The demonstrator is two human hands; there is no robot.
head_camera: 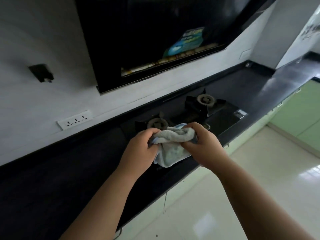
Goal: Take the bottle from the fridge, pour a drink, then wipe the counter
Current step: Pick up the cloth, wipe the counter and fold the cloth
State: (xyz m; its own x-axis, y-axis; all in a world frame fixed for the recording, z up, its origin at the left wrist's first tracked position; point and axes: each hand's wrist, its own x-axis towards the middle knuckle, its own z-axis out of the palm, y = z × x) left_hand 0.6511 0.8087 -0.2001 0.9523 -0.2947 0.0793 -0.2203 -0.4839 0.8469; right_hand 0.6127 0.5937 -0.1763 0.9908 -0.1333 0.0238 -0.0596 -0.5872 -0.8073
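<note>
Head view: looks down and forward along a dark kitchen counter [52, 179], frame tilted.
Cloth: a pale blue-grey towel [173, 141], bunched into a twisted roll held in the air above the counter's front part, just in front of the stove.
Cloth axis: the twisted upper part runs left to right between the two hands; a loose flap hangs down below it toward the counter.
Left hand: left hand [140, 149] is clenched around the cloth's left end, fingers curled over it.
Right hand: right hand [202, 144] grips the cloth's right end, thumb side toward the roll.
Stove: a black gas hob [225, 118] is set into the counter, with a near burner [156, 122] just behind the hands and a far burner [206, 99] to the right.
Wall: white, with a white socket strip [74, 120] at left and a small dark fitting [41, 72] above it.
Hood: a large black range hood [147, 40] carries a blue-green sticker [187, 42].
Room: pale green cabinet fronts [297, 118] below the counter, glossy light floor tiles [225, 196] at right.
</note>
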